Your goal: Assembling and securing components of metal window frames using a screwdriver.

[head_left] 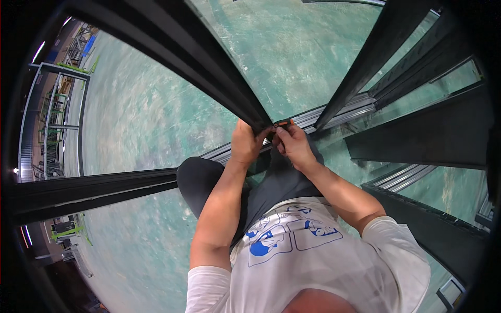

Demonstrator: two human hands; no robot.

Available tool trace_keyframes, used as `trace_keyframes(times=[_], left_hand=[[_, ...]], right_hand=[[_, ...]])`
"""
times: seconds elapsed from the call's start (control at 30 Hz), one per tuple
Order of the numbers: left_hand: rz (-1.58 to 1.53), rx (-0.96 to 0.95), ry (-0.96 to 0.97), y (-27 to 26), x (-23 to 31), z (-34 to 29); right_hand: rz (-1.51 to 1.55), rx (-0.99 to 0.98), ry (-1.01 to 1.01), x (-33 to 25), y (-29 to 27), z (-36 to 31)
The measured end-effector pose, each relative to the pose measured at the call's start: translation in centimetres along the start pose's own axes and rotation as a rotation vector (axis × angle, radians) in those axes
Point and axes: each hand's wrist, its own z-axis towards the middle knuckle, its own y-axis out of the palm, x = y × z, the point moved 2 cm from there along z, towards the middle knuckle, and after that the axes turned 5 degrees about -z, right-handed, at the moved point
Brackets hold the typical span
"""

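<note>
A tall dark metal profile (209, 68) slants down from the upper left and meets a silver grooved rail (344, 110) near the floor. My left hand (245, 143) is closed round the foot of this profile, its thumb toward the right hand. Close beside it, my right hand (296, 148) is closed in a pinch on a small black-and-orange tool (284, 123). Its exact kind is too small to tell. The fingertips of both hands nearly meet at the profile's lower end, and the spot between them is mostly hidden.
Another dark upright (365, 57) stands on the rail to the right. Wide dark panels (417, 128) reach in from the right edge. A dark beam (99, 190) runs left past my knee (199, 180). Metal frames (65, 125) stand far left on the green floor (146, 104).
</note>
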Motion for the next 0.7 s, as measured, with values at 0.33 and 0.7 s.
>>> trace_keyframes(times=[0.33,0.7], left_hand=[[0.076,0.044,0.107,0.5,0.6,-0.1],[0.125,0.017,0.025,0.2,-0.6,-0.2]], right_hand=[[-0.522,0.069,-0.584,-2.0,-1.7,-0.2],[-0.393,-0.147,-0.299,-4.0,0.1,0.2]])
